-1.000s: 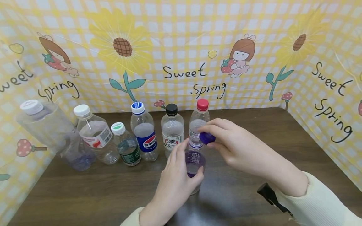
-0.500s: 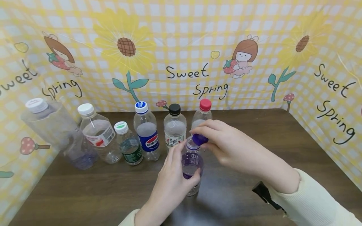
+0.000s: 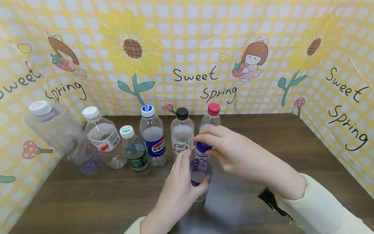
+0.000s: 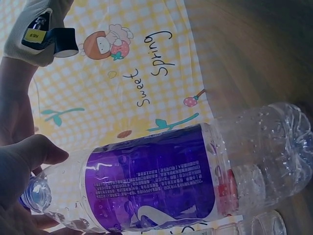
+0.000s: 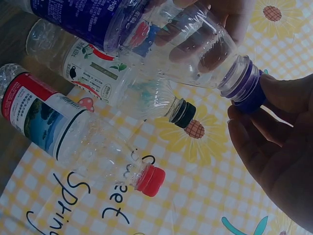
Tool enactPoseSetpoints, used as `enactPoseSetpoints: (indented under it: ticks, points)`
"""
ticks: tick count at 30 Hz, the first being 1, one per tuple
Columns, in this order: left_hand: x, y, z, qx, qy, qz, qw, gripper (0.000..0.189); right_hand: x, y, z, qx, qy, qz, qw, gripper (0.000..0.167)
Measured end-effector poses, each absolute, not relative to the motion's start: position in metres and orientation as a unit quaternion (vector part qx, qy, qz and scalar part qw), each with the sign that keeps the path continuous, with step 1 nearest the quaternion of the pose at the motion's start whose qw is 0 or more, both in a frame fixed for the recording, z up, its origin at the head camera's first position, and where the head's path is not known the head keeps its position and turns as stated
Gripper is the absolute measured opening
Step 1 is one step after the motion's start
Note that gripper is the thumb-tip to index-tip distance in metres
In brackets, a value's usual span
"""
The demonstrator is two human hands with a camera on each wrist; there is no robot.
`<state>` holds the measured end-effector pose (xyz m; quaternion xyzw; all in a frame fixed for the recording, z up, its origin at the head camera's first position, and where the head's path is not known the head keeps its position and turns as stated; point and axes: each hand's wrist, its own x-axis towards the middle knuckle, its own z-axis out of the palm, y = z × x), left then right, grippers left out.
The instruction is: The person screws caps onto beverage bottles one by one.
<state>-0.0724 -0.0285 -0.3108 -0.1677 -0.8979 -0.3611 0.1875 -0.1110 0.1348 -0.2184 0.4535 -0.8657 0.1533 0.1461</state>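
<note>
A clear plastic bottle with a purple label (image 3: 201, 169) stands upright on the table in the head view. My left hand (image 3: 181, 185) grips it around the upper body, thumb on the near side. With thumb and fingers my right hand (image 3: 238, 152) pinches a purple cap (image 5: 252, 98), which sits over the bottle's mouth. In the right wrist view, the threaded neck (image 5: 239, 78) shows just below the cap. The bottle is see-through, with droplets on its inner wall in the left wrist view. Its mouth is hidden under the cap.
Behind stand a red-capped bottle (image 3: 213, 112), a black-capped bottle (image 3: 182, 130) and a Pepsi bottle (image 3: 153, 139). To the left are a small green-labelled bottle (image 3: 135, 152), a white-capped bottle (image 3: 103, 138) and a large clear bottle (image 3: 58, 130). A checked cloth (image 3: 187, 48) walls the table (image 3: 87, 201).
My right hand has moved left with the purple cap, from beside the open mouth to on top of it. My left hand keeps its grip on the bottle. The view shifts slightly.
</note>
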Motion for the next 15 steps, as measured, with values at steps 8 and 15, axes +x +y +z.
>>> enactPoseSetpoints:
  ticks: [8, 15]
  points:
    - [-0.0724, -0.0303, -0.3116, -0.170, -0.899, -0.359, 0.184, 0.072, -0.1101, 0.1340, -0.2189, 0.457, -0.867, 0.147, 0.136, 0.032]
    - [-0.0717, -0.0314, -0.3108, -0.172, -0.900, -0.360, 0.174, 0.072, -0.1103, 0.1326, -0.2183, 0.466, -0.863, 0.143, 0.136, 0.033]
